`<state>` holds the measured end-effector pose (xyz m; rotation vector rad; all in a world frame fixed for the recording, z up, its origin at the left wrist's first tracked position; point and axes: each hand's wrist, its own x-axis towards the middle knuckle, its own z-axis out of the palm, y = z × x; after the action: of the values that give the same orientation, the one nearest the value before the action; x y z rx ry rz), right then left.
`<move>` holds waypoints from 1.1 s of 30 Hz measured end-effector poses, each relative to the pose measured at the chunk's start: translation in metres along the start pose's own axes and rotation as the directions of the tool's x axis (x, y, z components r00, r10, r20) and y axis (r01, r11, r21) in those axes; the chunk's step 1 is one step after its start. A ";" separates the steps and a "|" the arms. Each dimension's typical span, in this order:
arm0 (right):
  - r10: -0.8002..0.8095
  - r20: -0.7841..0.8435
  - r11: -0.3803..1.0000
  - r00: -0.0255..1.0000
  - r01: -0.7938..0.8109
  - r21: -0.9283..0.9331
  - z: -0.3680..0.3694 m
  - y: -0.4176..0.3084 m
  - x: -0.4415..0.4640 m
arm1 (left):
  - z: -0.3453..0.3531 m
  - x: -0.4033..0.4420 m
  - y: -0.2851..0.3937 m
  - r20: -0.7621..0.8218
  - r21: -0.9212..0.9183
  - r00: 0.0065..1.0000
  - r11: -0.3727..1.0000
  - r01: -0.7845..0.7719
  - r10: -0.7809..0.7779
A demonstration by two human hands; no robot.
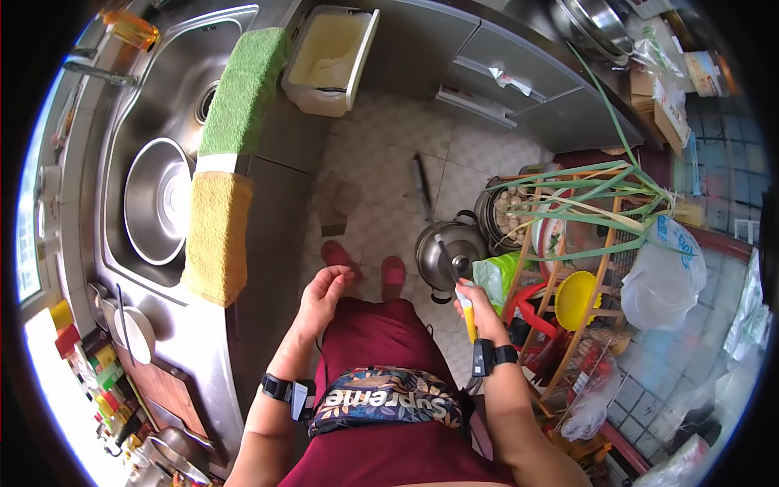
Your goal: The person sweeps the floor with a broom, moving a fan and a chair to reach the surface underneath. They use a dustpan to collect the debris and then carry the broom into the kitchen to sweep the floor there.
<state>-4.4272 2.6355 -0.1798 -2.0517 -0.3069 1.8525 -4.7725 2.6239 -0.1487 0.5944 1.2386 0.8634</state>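
My right hand (480, 312) is closed around the yellow and white grip of a long-handled tool (439, 240). Its grey shaft reaches forward to a dark, narrow head over the floor; I cannot tell what kind of head it is. Behind the shaft, a lidded metal pot (451, 253) with dark handles stands on the floor. My left hand (326, 288) hovers in front of my body with its fingers curled together, and nothing shows in them. Below it are my pink slippers (393, 274).
Left, a sink (154, 81) contains a metal basin (154, 203); a green and yellow towel (223, 219) drapes over its edge. A white bin (357, 61) hangs from the cabinet. At right, a wooden rack (600, 276) holds green onions (617, 174) and a yellow dish (575, 299).
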 end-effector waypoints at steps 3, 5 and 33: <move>0.063 0.093 0.998 0.994 -0.064 0.005 -0.029 -0.007 -0.012 | 0.013 -0.011 -0.001 -0.021 -0.015 0.998 0.999 -0.052 0.052; 0.039 0.069 0.987 0.997 -0.028 -0.156 -0.032 -0.022 -0.015 | 0.020 -0.020 0.002 -0.037 -0.042 0.997 0.997 -0.063 0.061; -0.263 0.337 -0.160 0.904 0.304 -0.939 -0.023 -0.049 -0.045 | 0.024 -0.106 0.022 -0.354 0.048 0.882 0.948 -0.315 0.311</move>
<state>-4.4059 2.6600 -0.1170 -2.1792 -2.7219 1.2138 -4.7643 2.5500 -0.0663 0.6586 1.4876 1.2948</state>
